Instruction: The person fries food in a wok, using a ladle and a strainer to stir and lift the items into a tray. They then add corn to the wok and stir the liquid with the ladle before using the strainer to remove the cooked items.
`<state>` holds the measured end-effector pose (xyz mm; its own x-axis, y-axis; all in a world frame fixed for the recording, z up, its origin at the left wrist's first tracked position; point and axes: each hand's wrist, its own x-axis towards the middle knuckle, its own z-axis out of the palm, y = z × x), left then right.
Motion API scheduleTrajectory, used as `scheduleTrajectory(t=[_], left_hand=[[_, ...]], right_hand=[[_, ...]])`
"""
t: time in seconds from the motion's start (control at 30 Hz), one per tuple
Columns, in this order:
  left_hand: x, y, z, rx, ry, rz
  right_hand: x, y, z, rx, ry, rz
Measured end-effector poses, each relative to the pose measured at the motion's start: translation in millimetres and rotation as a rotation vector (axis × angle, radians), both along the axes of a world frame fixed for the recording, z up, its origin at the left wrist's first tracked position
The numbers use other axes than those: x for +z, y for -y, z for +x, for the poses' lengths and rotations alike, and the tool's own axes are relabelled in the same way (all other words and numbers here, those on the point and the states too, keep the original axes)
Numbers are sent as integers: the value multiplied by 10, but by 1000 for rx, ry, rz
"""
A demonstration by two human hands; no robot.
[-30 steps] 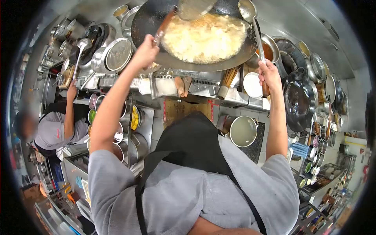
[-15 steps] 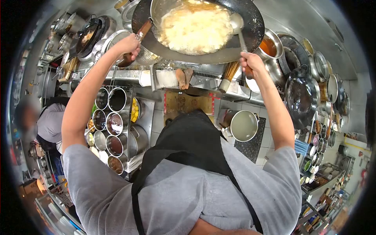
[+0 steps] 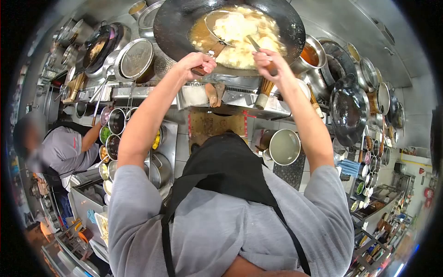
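Leaning toward the stove, seen from the head camera, you had your left hand (image 3: 199,62) closed around the wooden handle of a round strainer (image 3: 229,25), its bowl loaded with pale food inside the big black wok (image 3: 173,27). Your right hand (image 3: 266,62) was clenched on the shaft of a ladle (image 3: 253,44) reaching into the same wok, just beside the strainer. The wok sat straight ahead of you, brownish liquid pooled around the food. At your left, a co-worker (image 3: 62,150) in grey reached toward steel tubs (image 3: 115,122) of ingredients.
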<state>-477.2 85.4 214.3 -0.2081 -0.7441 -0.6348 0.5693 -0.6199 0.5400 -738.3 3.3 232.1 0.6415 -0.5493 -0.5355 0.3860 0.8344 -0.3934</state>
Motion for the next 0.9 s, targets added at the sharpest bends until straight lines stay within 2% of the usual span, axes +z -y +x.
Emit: scheduleTrajectory(t=[0.03, 0.1, 0.13, 0.17, 0.23, 0.27, 0.33, 0.37, 0.43, 0.47, 0.53, 0.57, 0.63, 0.7, 0.77, 0.83, 0.9], left_hand=[[5, -28, 31, 29, -114, 5], [79, -157, 84, 18, -111, 0], [157, -291, 48, 49, 5, -63], [219, -364, 51, 79, 125, -131], [161, -448, 127, 82, 197, -158], [169, -472, 153, 49, 234, -196], [239, -524, 150, 10, 280, -240], [308, -552, 86, 27, 344, -244], [336, -593, 33, 16, 414, -239], [323, -580, 38, 54, 401, -236], [252, -589, 88, 111, 412, -238], [223, -586, 109, 110, 419, -245], [188, -598, 105, 67, 618, -301], [171, -603, 70, 55, 631, -296], [83, -533, 92, 81, 694, -297], [-24, -527, 134, 83, 717, -323], [-82, -536, 106, 73, 860, -374]], right_hand=[[22, 61, -123, 65, -110, -147], [-110, 194, -344, 266, -526, -454], [-230, 193, -440, 339, -729, -814], [-240, 83, -514, 330, -949, -1053], [-419, -103, -630, 79, -1305, -1658], [-226, -314, -598, 70, -1301, -1662], [304, -684, -451, 285, -1240, -1164], [225, -661, -419, 317, -1165, -1097], [-506, -239, -350, 220, -1135, -1645], [-387, -313, -271, 202, -1141, -1636], [0, -492, 22, 308, -1178, -1091], [-309, -442, -17, 204, -1212, -1346], [-460, -539, 74, 48, -1186, -1401], [-424, -444, 160, 124, -1157, -1325], [-180, -382, 177, 217, -874, -919], [-149, -504, 165, 140, -842, -902], [-170, -558, 87, 15, -839, -847]])
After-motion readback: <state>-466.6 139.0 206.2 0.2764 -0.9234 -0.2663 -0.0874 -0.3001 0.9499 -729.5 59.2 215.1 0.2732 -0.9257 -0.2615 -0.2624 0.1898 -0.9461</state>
